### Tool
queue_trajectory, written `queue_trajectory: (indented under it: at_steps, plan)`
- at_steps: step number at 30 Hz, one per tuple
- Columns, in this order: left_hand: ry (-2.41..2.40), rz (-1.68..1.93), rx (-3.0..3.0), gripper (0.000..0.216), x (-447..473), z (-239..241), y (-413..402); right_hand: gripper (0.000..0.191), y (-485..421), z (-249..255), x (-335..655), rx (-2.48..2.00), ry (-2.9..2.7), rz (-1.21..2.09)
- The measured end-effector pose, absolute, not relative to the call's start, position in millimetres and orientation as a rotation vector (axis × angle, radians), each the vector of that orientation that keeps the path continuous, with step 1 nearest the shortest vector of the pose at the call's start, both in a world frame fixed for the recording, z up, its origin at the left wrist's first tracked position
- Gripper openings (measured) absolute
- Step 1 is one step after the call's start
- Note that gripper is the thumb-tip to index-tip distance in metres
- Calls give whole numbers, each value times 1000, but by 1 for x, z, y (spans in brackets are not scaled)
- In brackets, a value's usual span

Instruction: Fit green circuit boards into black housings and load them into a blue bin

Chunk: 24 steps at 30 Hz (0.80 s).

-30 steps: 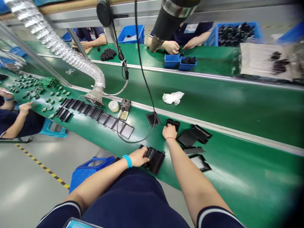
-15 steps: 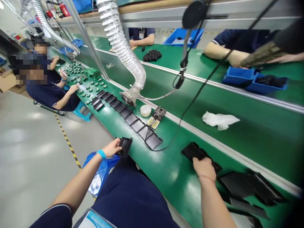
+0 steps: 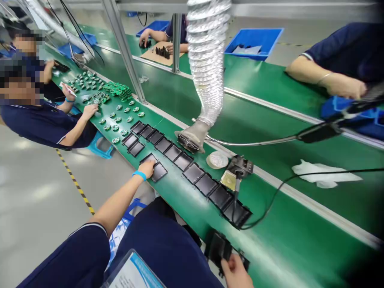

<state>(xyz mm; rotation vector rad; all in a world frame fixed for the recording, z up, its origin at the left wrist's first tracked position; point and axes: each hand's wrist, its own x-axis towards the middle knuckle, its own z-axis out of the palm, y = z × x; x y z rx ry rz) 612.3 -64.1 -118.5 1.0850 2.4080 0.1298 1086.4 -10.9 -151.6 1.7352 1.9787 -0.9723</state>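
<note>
My left hand [image 3: 147,168], with a blue wristband, is stretched out to the left. Its fingers rest flat on a black square cover [image 3: 156,169] lying on the green table [image 3: 192,208]. That cover lies beside a long row of black covers [image 3: 192,173] running diagonally along the table. My right hand [image 3: 237,273] is at the bottom edge of the view, closed on a stack of black covers [image 3: 218,249] at the table's near edge.
A flexible silver fume hose [image 3: 205,60] ends in a nozzle [image 3: 189,138] over the row. Nearby are a soldering iron stand [image 3: 238,168], a round white tin [image 3: 217,160] and a white cloth [image 3: 325,175] on the conveyor. Small green circuit boards [image 3: 115,103] lie left. Other people work around.
My view swung left. My left hand carried a black cover left and laid it on the table by the row. My right hand came back to the near edge with the stack.
</note>
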Motion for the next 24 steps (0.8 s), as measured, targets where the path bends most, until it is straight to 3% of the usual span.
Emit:
queue_trajectory:
  at_steps: [4,10,24]
  plan:
    - [2479,44,1102,24,591,-125,-59,13,-16,-134,945,1544,2157,-877]
    - [2451,-16,1171,31,578,-123,-60,24,-9,-127,788,1600,2100,-997]
    - [2521,58,1341,45,574,-115,-54,37,-11,-129,751,1733,2250,-1123]
